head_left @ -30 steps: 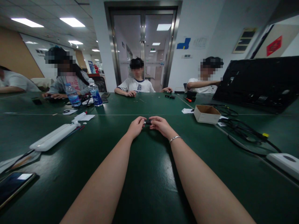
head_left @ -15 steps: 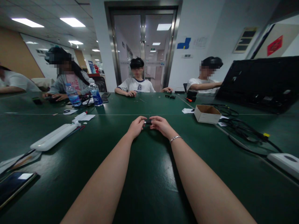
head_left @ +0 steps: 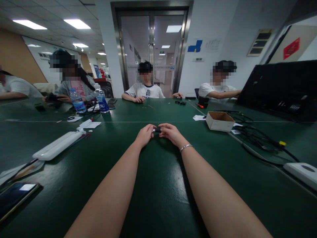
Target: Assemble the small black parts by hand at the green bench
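Both of my arms reach forward over the dark green table, and the hands meet near its middle. Between them is a small black object with a silvery left end, held level; it is too small to name further. My left hand pinches the silvery end between thumb and fingers. Closed around the black right end is my right hand, with a silver bracelet on its wrist. Fingers cover both ends of the object.
An open cardboard box stands to the right, beside black cables and a large black monitor. At left are a white power strip, a phone and two bottles. Several people sit across the table.
My hands and the small black object have barely moved. The monitor at right has shifted rightward, with a person's arm reaching to it. The person at left has lifted a dark object.
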Action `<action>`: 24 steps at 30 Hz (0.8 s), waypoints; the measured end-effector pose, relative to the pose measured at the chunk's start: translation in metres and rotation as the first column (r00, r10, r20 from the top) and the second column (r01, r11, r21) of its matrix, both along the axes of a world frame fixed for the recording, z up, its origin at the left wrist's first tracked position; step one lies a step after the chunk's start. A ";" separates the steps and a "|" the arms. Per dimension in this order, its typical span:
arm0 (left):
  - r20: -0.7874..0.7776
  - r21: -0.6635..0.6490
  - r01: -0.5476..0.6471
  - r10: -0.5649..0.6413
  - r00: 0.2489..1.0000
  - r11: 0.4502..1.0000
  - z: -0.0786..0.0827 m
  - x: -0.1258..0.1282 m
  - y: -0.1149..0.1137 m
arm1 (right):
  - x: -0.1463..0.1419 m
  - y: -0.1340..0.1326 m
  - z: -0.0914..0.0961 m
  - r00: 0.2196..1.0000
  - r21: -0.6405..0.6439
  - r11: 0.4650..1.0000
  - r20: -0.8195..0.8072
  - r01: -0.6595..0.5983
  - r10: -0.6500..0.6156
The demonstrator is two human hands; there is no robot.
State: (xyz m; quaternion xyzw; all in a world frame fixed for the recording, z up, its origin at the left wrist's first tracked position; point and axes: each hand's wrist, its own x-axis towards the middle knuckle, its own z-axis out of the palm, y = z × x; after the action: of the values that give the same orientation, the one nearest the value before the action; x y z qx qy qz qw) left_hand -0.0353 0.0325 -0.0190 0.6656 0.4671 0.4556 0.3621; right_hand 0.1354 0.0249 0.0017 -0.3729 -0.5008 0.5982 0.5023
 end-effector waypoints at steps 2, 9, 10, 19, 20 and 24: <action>-0.005 0.005 0.009 -0.009 1.000 1.000 0.000 0.000 -0.001 | 0.000 0.000 0.000 1.000 0.001 1.000 -0.001 0.001 -0.001; -0.047 0.030 -0.028 0.029 0.998 0.999 0.001 0.000 -0.002 | 0.000 0.000 0.000 1.000 0.002 1.000 -0.004 0.001 -0.001; -0.035 0.027 -0.019 0.020 0.999 0.999 0.001 0.000 -0.002 | 0.000 -0.001 0.000 1.000 0.000 1.000 -0.008 0.001 -0.001; 0.028 0.003 0.016 -0.016 0.999 1.000 -0.003 -0.001 0.002 | -0.001 -0.002 0.002 1.000 -0.006 1.000 -0.014 0.010 -0.010; 0.037 0.001 0.024 -0.024 0.999 1.000 -0.003 -0.001 0.002 | -0.001 -0.002 0.002 1.000 -0.006 1.000 -0.016 0.008 -0.008; 0.030 0.011 0.040 -0.040 0.999 0.999 -0.003 -0.001 0.001 | 0.000 -0.002 0.002 1.000 -0.009 1.000 -0.013 0.004 -0.004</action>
State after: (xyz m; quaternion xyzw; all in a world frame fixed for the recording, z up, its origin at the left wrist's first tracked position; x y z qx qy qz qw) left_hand -0.0361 0.0340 -0.0218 0.6697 0.4459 0.4606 0.3748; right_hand 0.1351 0.0228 0.0037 -0.3722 -0.4939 0.6020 0.5051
